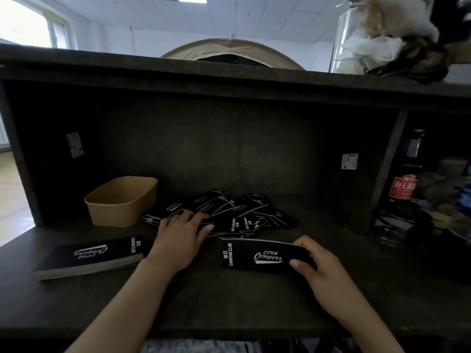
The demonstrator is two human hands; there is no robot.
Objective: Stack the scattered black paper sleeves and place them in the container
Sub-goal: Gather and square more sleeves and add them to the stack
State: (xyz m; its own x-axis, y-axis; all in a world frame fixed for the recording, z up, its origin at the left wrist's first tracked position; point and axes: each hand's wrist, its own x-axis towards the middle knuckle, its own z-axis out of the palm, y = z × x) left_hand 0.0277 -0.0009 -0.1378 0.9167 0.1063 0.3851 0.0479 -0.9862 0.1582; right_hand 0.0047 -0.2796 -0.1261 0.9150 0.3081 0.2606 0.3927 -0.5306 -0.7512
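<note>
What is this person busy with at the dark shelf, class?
A person is gathering black paper sleeves. The right hand holds a small stack of sleeves by its end, while the left hand rests on the scattered pile behind it. Another finished stack lies on the shelf at the left. The brown paper container stands at the back left, and no sleeves are visible in it.

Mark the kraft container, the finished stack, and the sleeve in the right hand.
kraft container (119, 212), head view, front wall.
finished stack (86, 258), head view, top face.
sleeve in the right hand (257, 258), head view, printed face.
</note>
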